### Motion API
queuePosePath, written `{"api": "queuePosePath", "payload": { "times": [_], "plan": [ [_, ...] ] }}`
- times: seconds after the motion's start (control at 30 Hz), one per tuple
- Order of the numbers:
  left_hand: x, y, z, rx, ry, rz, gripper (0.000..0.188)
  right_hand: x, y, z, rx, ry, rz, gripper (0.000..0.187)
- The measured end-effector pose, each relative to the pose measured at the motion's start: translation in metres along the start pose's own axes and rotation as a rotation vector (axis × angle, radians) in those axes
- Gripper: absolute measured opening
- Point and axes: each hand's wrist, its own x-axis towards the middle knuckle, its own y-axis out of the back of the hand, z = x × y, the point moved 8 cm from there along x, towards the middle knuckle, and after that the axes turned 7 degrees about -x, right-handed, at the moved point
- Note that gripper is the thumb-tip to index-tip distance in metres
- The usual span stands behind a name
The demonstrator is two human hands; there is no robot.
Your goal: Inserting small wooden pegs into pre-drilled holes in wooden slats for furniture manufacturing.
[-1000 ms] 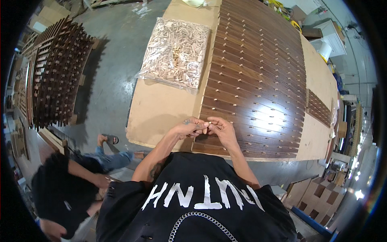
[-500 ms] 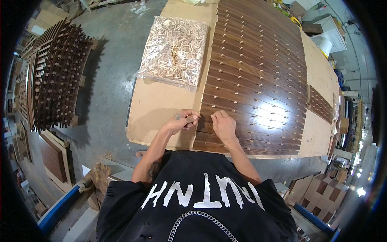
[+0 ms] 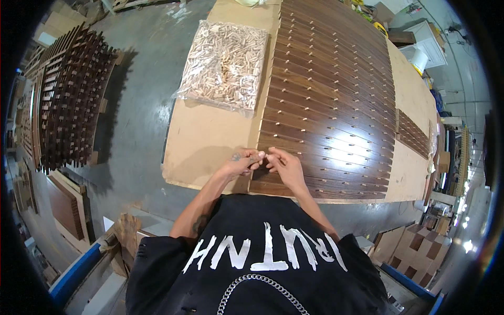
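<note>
Has clear plastic bag point(image 3: 185, 94) full of pale wooden dowels point(image 3: 226, 68) on tan board point(image 3: 205, 131). Holds left hand point(image 3: 245, 161) near right hand point(image 3: 286, 165) by glossy, dowel-dotted brown slats point(image 3: 321, 103), with fingers curled; cannot tell whether gripping.

Forearms point(image 3: 203, 202) converging ahead; left hand point(image 3: 244, 162) curled, right hand point(image 3: 286, 167) loosely bent, fingers point(image 3: 275, 152) nearly meeting.

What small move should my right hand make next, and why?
Probably lower your right hand to the near left corner of the dark boards: pale pegs sit in rows farther along, yet none shows there. I can't tell whether the hand holds a peg.
</note>
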Motion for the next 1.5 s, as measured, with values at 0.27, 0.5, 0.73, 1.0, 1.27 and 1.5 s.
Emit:
{"api": "queuePosePath", "payload": {
  "times": [0.27, 0.5, 0.73, 1.0, 1.27, 1.5],
  "plan": [
    [0.006, -0.004, -0.03, 0.028, 0.116, 0.008, 0.03, -0.014, 0.005, 0.023, 0.013, 0.112, 0.246, 0.013],
    [-0.008, 0.015, -0.006, 0.013, -0.13, -0.059, 0.02, -0.009, 0.006, -0.001, -0.375, 0.282, 0.307, 0.012],
    [-0.018, 0.012, 0.028, 0.124, -0.203, 0.073, 0.025, -0.013, -0.003, -0.002, -0.652, 0.396, 0.231, 0.011],
    [0.014, 0.033, -0.009, 0.053, -0.117, 0.23, 0.018, -0.024, -0.01, 0.005, -0.593, 0.414, 0.428, 0.018],
    [0.004, -0.012, 0.023, 0.33, -0.112, 0.132, 0.026, -0.009, -0.028, 0.009, -0.598, 0.283, 0.544, 0.017],
    [0.008, -0.029, 0.041, 0.469, -0.133, 0.051, 0.021, -0.024, -0.025, -0.01, -0.541, 0.273, 0.731, 0.02]
  ]
}}
